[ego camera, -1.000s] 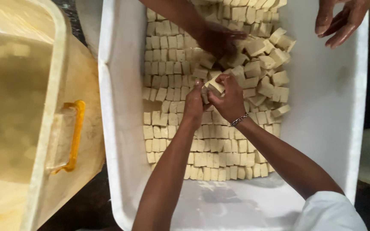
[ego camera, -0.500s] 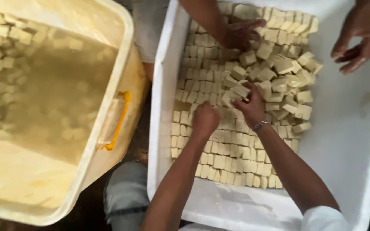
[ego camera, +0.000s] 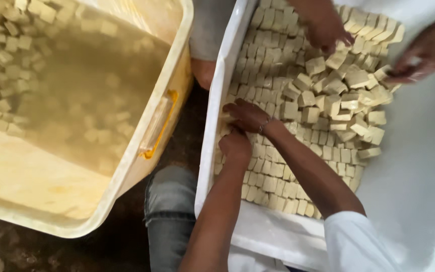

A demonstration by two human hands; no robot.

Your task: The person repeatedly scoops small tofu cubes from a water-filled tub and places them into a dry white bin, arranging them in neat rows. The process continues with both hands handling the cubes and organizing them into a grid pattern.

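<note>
Both hands low and close together, arms reaching forward

The left hand [ego camera: 235,145] is curled with knuckles up, just beneath the right hand [ego camera: 247,116], whose fingers point left, spread flat; a thin bracelet circles the right wrist, and a white sleeve covers the right upper arm.

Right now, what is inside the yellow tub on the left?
The yellow tub holds cloudy yellowish liquid with pale cubes gathered at its far left side. More cubes show dimly below the surface; the murk hides the bottom.
</note>
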